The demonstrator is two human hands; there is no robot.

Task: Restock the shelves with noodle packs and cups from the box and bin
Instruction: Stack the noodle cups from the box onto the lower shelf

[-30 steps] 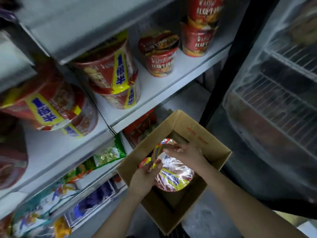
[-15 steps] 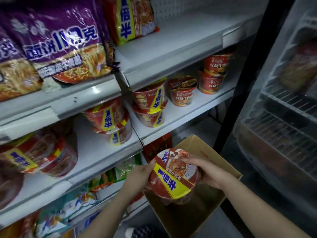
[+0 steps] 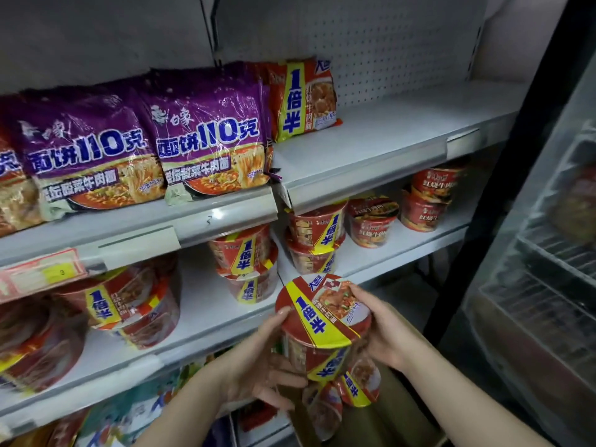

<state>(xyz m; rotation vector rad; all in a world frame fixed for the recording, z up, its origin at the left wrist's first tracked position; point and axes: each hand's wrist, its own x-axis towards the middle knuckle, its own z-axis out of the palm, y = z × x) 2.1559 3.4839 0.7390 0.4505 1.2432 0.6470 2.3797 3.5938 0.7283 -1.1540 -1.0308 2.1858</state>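
Observation:
A red noodle cup point(image 3: 322, 321) with a yellow band across its lid is held up in front of the middle shelf point(image 3: 206, 324). My left hand point(image 3: 261, 359) grips its left side and underside. My right hand point(image 3: 383, 327) grips its right rim and side. Below it, the cardboard box point(image 3: 396, 424) holds at least two more cups point(image 3: 358, 385). Matching cups point(image 3: 248, 259) stand stacked in twos on the middle shelf. Purple noodle packs point(image 3: 206, 137) and a red pack point(image 3: 303, 98) stand on the upper shelf point(image 3: 380, 146).
Smaller red cups point(image 3: 371, 221) and a stacked pair point(image 3: 432, 198) stand at the shelf's right. Bagged noodles point(image 3: 135, 411) fill the shelf below. A glass-door cooler point(image 3: 548, 253) with wire racks stands close on the right, behind a black frame post point(image 3: 503, 175).
The cup has come up out of the box to middle-shelf height in both hands. The view has tilted upward, bringing the upper shelf and its packs into sight.

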